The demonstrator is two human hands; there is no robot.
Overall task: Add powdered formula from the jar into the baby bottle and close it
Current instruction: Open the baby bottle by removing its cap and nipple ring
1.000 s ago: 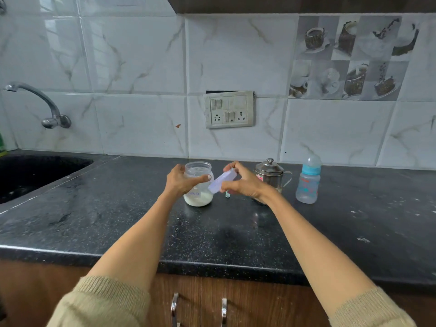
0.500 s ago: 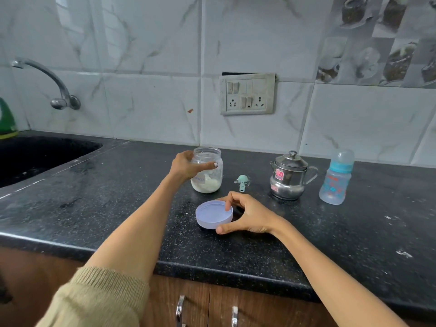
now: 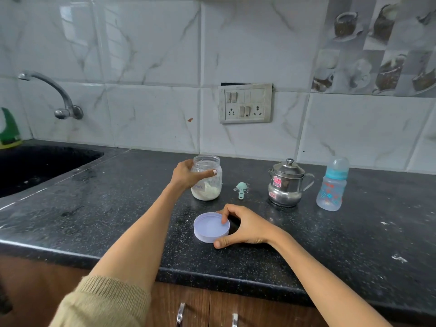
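We see a dark speckled bench (image 3: 94, 223) running the full width, with a black sink (image 3: 40, 166) sunk into its far left and a curved tap (image 3: 54, 95) on the marble-tiled wall (image 3: 153, 55) above it. A switch plate (image 3: 245, 103) sits on the wall near the middle. Below the near edge are wooden cabinet doors (image 3: 247, 310) with two metal handles. Our left hand (image 3: 186, 175), in a beige knit sleeve (image 3: 103, 303), reaches to the far middle of the bench, and its fingers (image 3: 207, 173) are clamped round the jar (image 3: 207, 178), which stands upright and open with white powder in its bottom part. Our right hand (image 3: 245, 228) rests nearer to us; its fingers (image 3: 224, 214) are pinched on the right rim of the lid (image 3: 211, 227), one finger over the rim and the thumb against the near side. The lid lies hollow side up on the bench, near of the jar and apart from it. To the right of the jar stands a steel pot (image 3: 286, 185) with its own cover on, and further right, well apart from both hands, the bottle (image 3: 332, 185) stands upright with its teal ring and clear cap on. Between jar and pot a small teal scoop (image 3: 241, 190) lies flat on the bench.
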